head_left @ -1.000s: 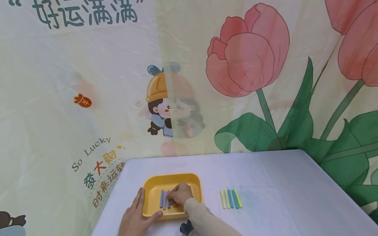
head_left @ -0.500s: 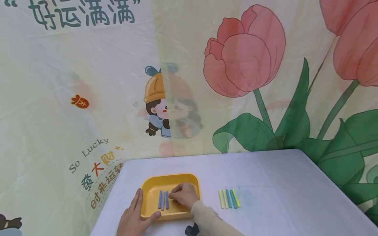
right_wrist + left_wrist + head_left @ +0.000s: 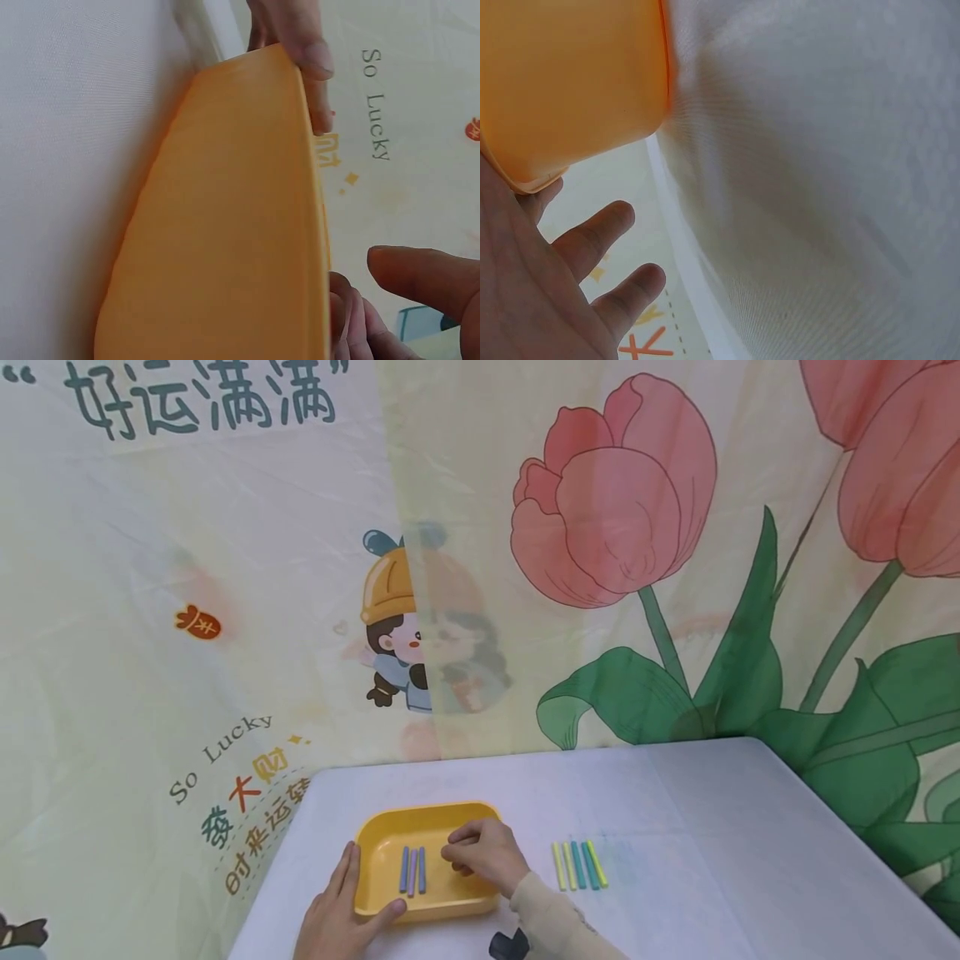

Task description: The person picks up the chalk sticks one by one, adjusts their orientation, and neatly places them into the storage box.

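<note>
In the head view, a yellow tray [image 3: 375, 906] stands on the white-covered table. Two blue chalk sticks [image 3: 422, 870] and a purple chalk stick [image 3: 412, 872] lie side by side in its left half. My left hand [image 3: 337, 906] rests against the tray's left side, thumb at the near rim; in the left wrist view its fingers [image 3: 604, 229] are straight and spread. Above the tray's right half hovers my right hand [image 3: 489, 853], apart from the sticks. The right wrist view shows its thumb [image 3: 420, 277] away from the bent fingers, with nothing visible between them.
Right of the tray, several yellow and teal chalk sticks [image 3: 579, 865] lie in a row on the white cloth [image 3: 690, 860], near a faint teal smudge. A printed backdrop [image 3: 465, 568] hangs behind the table. A dark object [image 3: 510, 945] sits by the right sleeve.
My right hand has left the right-hand blue chalk stick and moved right across the tray. That stick stays beside the other two. My left hand keeps its place on the tray.
</note>
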The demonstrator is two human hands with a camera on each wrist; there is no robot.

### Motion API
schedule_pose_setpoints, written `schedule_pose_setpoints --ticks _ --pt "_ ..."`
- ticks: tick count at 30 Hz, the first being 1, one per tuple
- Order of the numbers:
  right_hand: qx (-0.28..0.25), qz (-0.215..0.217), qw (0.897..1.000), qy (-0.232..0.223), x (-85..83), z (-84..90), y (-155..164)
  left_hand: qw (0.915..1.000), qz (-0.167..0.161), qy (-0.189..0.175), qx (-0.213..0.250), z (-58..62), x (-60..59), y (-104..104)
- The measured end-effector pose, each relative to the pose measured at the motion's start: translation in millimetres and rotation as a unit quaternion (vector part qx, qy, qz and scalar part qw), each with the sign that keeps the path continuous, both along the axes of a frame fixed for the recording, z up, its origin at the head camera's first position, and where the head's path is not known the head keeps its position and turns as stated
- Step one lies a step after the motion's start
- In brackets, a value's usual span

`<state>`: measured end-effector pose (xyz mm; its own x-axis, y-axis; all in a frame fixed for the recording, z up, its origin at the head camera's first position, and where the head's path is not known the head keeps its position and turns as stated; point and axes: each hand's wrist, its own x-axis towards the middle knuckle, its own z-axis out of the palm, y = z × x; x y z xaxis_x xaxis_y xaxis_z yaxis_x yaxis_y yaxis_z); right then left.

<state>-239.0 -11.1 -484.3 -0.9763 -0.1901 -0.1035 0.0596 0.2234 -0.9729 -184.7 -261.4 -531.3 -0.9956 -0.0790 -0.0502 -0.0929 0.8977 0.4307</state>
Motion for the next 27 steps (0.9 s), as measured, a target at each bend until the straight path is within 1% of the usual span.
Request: schedule_pose_setpoints --ticks 8,16,22,27 --pt "-0.018 0.010 1.000 0.006 4.2 3.3 21.2 0.9999 0.006 -0.012 0.000 1.7 0.2 1.5" --pt "-0.031 -0.001 0.999 0.015 8.2 6.9 41.4 0.9999 0.007 -0.015 -0.001 1.7 -0.6 2.0" --pt "-0.007 -0.028 1.000 -0.006 8.2 7.8 59.6 0.9998 0.011 -0.020 -0.001 2.1 -0.4 2.6" --pt "0.020 -0.053 0.998 -0.009 7.0 3.6 80.6 0.9997 0.012 -0.021 -0.004 2.7 -0.8 3.3"
